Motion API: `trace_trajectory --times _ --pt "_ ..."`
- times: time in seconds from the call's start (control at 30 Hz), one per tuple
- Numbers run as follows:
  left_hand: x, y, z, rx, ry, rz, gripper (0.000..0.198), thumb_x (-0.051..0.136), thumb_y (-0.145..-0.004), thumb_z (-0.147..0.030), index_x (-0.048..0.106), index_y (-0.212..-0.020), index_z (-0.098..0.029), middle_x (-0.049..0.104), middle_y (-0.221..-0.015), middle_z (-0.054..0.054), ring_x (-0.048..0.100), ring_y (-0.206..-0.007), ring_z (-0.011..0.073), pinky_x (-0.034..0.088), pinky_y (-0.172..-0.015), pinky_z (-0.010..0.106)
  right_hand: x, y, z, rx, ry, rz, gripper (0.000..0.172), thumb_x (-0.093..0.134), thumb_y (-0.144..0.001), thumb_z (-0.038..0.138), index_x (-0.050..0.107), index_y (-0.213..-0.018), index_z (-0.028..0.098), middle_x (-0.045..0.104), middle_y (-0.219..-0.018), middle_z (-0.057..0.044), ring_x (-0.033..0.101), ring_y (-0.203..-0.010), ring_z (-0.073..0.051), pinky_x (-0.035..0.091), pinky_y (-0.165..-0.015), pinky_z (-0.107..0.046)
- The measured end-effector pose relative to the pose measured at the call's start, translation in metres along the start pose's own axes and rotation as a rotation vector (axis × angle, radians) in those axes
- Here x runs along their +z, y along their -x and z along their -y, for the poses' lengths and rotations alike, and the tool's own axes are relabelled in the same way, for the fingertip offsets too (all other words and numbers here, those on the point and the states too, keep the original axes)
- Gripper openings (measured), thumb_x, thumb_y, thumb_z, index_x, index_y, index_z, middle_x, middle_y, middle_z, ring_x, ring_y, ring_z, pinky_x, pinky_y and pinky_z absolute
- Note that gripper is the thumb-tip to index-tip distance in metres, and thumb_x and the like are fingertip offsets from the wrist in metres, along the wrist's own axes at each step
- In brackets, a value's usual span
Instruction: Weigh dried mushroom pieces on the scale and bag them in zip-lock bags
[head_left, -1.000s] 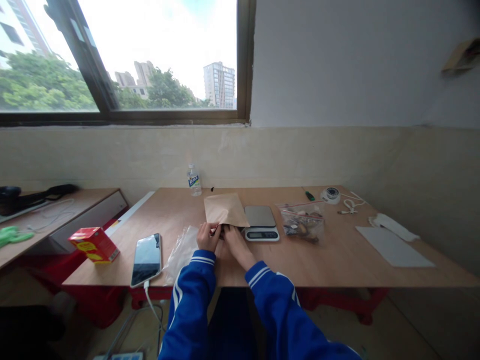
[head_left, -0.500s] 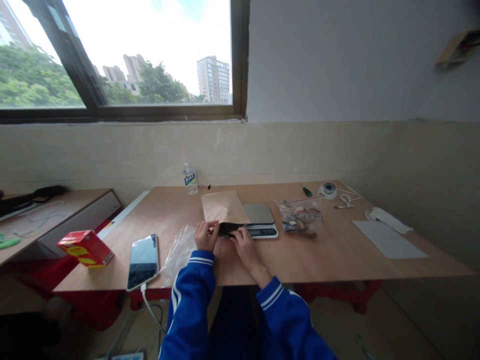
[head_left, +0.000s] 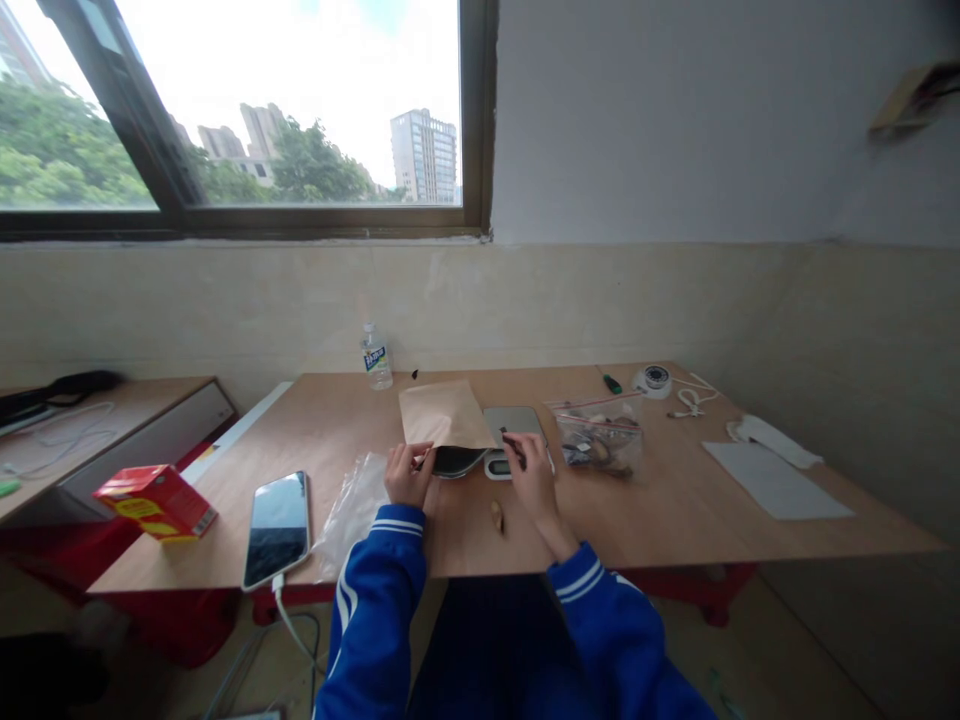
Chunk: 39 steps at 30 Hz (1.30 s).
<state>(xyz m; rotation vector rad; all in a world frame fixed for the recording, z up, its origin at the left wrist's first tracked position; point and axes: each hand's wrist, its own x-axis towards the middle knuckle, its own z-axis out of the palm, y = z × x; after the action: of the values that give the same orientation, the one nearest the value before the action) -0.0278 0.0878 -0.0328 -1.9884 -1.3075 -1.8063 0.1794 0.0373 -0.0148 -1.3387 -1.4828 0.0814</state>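
Note:
A brown paper pouch (head_left: 444, 415) lies on the wooden table (head_left: 675, 510) with its dark open mouth toward me. My left hand (head_left: 407, 474) pinches the pouch's near left edge. My right hand (head_left: 530, 465) is over the front of a small digital scale (head_left: 514, 427) just right of the pouch, with its fingers pinched on a small dark piece. A small tan piece (head_left: 496, 516) lies loose on the table between my hands.
A zip bag of dark pieces (head_left: 601, 440) sits right of the scale. An empty clear bag (head_left: 349, 507) and a charging phone (head_left: 277, 515) lie to the left. A water bottle (head_left: 374, 357), tape roll (head_left: 656, 379), white cable, grey sheet (head_left: 774, 479) and red box (head_left: 154, 500) are around.
My right hand left the pouch mouth and moved right to the scale with a small dark piece. A small tan piece now lies on the table. The view drifted slightly.

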Motion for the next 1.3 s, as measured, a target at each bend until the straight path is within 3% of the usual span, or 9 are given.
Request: trace_trajectory --times 0.17,0.3,0.47,0.57,0.7,0.83,0.93,1.07,1.3 --pt "0.000 0.001 0.001 0.005 -0.001 -0.005 0.008 0.062 -0.079 -0.027 0.066 -0.080 -0.020 0.059 -0.063 0.000 0.048 -0.058 0.0125 0.042 -0.056 0.025 0.005 -0.041 -0.042 -0.015 0.212 0.124 0.033 0.049 -0.088 0.035 0.057 -0.113 0.015 0.061 -0.100 -0.013 0.056 -0.095 -0.026 0.046 -0.084 -0.041" --pt "0.001 0.002 0.003 -0.018 0.001 0.008 0.009 0.061 -0.079 -0.028 0.065 -0.079 -0.020 0.058 -0.063 0.000 0.048 -0.059 0.0124 0.043 -0.059 0.026 0.004 -0.045 -0.065 0.011 0.400 0.130 0.044 0.056 -0.083 0.039 0.053 -0.120 0.015 0.065 -0.094 -0.013 0.055 -0.093 -0.028 0.043 -0.082 -0.043" --pt "0.001 0.000 0.000 -0.013 0.021 0.026 0.009 0.060 -0.080 -0.028 0.065 -0.080 -0.020 0.060 -0.066 0.000 0.048 -0.061 0.0127 0.043 -0.058 0.025 0.000 -0.045 -0.076 -0.004 0.405 0.171 0.040 0.059 -0.082 0.039 0.056 -0.115 0.016 0.065 -0.092 -0.012 0.055 -0.095 -0.028 0.043 -0.082 -0.043" --pt "0.000 -0.002 -0.002 -0.004 0.022 0.020 0.008 0.060 -0.080 -0.027 0.065 -0.080 -0.020 0.059 -0.065 0.000 0.047 -0.059 0.0125 0.042 -0.056 0.025 -0.001 -0.041 -0.069 -0.062 0.355 0.116 0.039 0.056 -0.083 0.043 0.056 -0.111 0.017 0.060 -0.104 -0.013 0.054 -0.099 -0.028 0.042 -0.085 -0.045" --pt "0.000 -0.002 -0.003 0.001 0.007 0.014 0.008 0.061 -0.079 -0.027 0.065 -0.080 -0.020 0.059 -0.063 0.000 0.046 -0.058 0.0125 0.041 -0.057 0.026 -0.004 -0.019 -0.034 -0.126 0.221 0.068 0.028 0.051 -0.086 0.040 0.057 -0.104 0.019 0.053 -0.106 -0.011 0.052 -0.102 -0.025 0.042 -0.090 -0.042" --pt "-0.001 -0.002 -0.003 0.005 -0.011 -0.002 0.006 0.062 -0.079 -0.025 0.065 -0.078 -0.020 0.058 -0.062 0.000 0.045 -0.058 0.0124 0.041 -0.057 0.026 -0.010 0.016 0.010 -0.140 0.111 0.281 0.014 0.048 -0.088 0.024 0.057 -0.097 0.020 0.051 -0.100 -0.008 0.053 -0.099 -0.023 0.044 -0.089 -0.040" --pt "0.000 -0.002 -0.002 0.016 -0.015 0.003 0.006 0.062 -0.079 -0.025 0.065 -0.079 -0.020 0.058 -0.062 -0.001 0.045 -0.057 0.0123 0.040 -0.057 0.026 -0.012 0.044 0.028 -0.143 0.064 0.495 0.016 0.055 -0.084 0.024 0.056 -0.100 0.021 0.051 -0.101 -0.007 0.053 -0.098 -0.023 0.047 -0.088 -0.040" --pt "0.000 -0.002 -0.002 0.016 -0.010 -0.006 0.006 0.062 -0.078 -0.025 0.065 -0.078 -0.020 0.056 -0.061 -0.001 0.045 -0.057 0.0126 0.040 -0.057 0.026 -0.011 0.065 0.027 -0.160 0.083 0.549 0.020 0.052 -0.083 0.013 0.058 -0.100 0.022 0.053 -0.105 -0.007 0.052 -0.100 -0.023 0.048 -0.088 -0.042" --pt "0.000 -0.001 -0.001 -0.009 -0.018 -0.014 0.007 0.062 -0.078 -0.027 0.065 -0.078 -0.020 0.056 -0.060 -0.001 0.045 -0.057 0.0128 0.039 -0.056 0.026 -0.020 0.059 0.016 -0.072 -0.137 0.497 0.036 0.041 -0.079 0.000 0.059 -0.102 0.023 0.055 -0.100 -0.005 0.058 -0.095 -0.018 0.050 -0.086 -0.034"
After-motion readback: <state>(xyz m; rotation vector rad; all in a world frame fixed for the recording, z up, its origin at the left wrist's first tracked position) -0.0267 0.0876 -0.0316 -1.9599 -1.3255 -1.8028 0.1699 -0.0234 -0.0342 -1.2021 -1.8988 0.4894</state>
